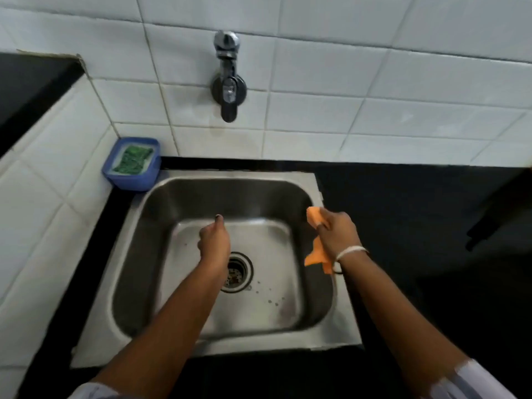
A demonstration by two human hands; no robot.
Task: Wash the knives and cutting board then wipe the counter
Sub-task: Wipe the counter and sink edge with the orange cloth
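Observation:
My right hand [336, 231] grips an orange cloth [316, 254] over the right rim of the steel sink [138, 283]; the cloth sticks out above my fingers and hangs below my palm. My left hand [214, 240] hovers over the middle of the basin with its fingers curled and the thumb pointing up, holding nothing. The black counter [417, 214] stretches to the right of the sink. No knife or cutting board is in view.
A chrome tap [229, 82] juts from the white tiled wall above the sink, with no water running. A blue tub holding a green scrubber [132, 159] sits at the sink's back left corner. The drain [237, 272] lies in the basin. A dark object [501, 214] stands at the right edge.

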